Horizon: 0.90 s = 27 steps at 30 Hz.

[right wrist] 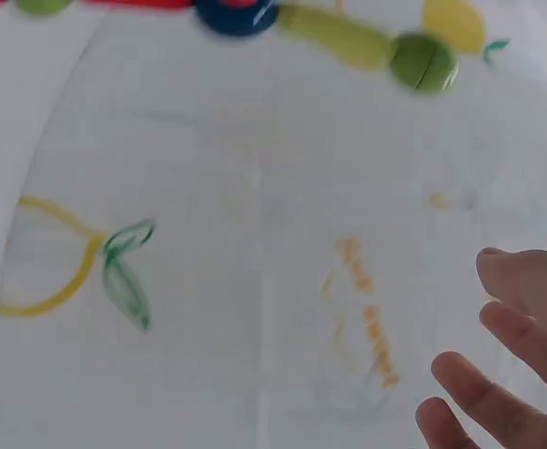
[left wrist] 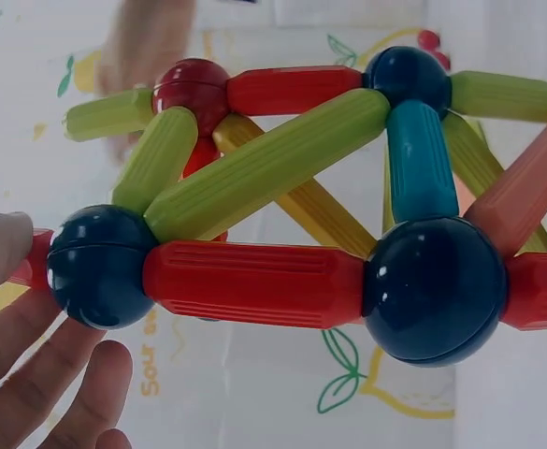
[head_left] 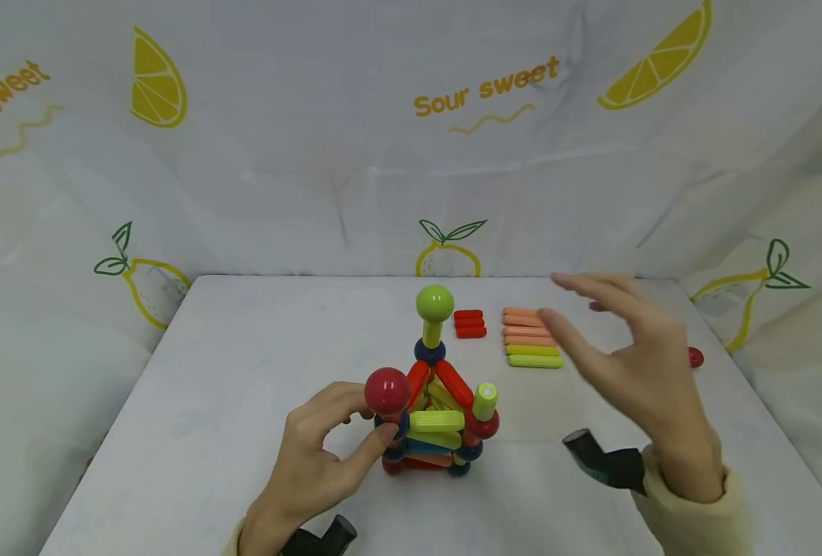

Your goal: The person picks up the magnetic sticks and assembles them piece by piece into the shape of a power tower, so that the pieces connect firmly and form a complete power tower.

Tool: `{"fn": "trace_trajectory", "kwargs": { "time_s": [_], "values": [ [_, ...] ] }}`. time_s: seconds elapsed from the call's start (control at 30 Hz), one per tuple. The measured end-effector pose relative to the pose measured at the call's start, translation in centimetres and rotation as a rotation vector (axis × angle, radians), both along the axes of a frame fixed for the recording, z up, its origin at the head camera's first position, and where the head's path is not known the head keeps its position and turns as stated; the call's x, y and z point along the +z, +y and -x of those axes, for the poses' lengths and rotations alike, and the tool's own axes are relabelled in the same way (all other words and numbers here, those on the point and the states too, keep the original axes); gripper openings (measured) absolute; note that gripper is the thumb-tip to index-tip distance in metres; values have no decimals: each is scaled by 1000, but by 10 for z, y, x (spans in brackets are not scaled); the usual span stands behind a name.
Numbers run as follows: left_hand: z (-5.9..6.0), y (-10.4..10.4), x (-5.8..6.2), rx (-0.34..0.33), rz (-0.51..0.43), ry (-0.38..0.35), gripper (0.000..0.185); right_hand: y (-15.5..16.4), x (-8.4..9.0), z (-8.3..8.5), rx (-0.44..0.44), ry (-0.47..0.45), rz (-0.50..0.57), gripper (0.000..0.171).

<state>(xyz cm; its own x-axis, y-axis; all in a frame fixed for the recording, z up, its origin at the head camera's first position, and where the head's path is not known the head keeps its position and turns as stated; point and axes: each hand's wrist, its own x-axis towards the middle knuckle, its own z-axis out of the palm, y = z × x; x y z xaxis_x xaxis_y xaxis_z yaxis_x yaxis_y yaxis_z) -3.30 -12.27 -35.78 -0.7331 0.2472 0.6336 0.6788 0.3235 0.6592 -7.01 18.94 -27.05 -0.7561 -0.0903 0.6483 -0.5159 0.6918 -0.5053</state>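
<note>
A tower of magnetic rods and balls (head_left: pixel 438 409) stands mid-table, topped by a green ball (head_left: pixel 434 303) on a yellow-green rod. My left hand (head_left: pixel 372 421) holds its near left corner, the thumb on a dark blue ball (left wrist: pixel 97 267) and the index finger curled by the red ball (head_left: pixel 387 390). The other fingers (left wrist: pixel 39 374) hang loose below. My right hand (head_left: pixel 594 324) hovers open and blurred above the table, right of the tower, holding nothing. In the right wrist view its fingers (right wrist: pixel 507 374) show at the lower right, and the green ball (right wrist: pixel 424 62) at the top.
Three short red rods (head_left: pixel 469 323) and a row of orange and yellow-green rods (head_left: pixel 532 337) lie behind the tower at the right. A loose red ball (head_left: pixel 695 357) sits near the table's (head_left: pixel 244 347) right edge. Lemon-printed cloth walls surround the table.
</note>
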Motion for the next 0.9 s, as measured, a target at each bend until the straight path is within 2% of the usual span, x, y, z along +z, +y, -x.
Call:
{"fn": "trace_trajectory", "kwargs": {
  "time_s": [0.1, 0.3, 0.4, 0.5, 0.57, 0.7, 0.83, 0.9],
  "values": [
    [0, 1, 0, 0, 1, -4, 29, 45, -21, 20, -146, -60, -26, 42],
    [-1, 1, 0, 7, 9, -26, 29, 131, -80, 47, -334, -311, -125, 36],
    [-1, 2, 0, 6, 5, -29, 28, 156, -109, 52, -364, -433, -215, 39],
    [-1, 3, -1, 1, -1, -30, 27, 173, -133, 54, -352, -548, -285, 43],
    [-1, 3, -2, -3, -5, -32, 26, 181, -143, 55, -342, -627, -308, 46],
    [-1, 4, -2, -1, -3, -44, 27, 188, -154, 54, -360, -707, -307, 45],
    [-1, 3, -1, 8, 6, -57, 28, 184, -156, 52, -361, -706, -273, 45],
    [-1, 2, -1, 12, 8, -60, 28, 176, -153, 53, -351, -658, -259, 45]
  ]
}}
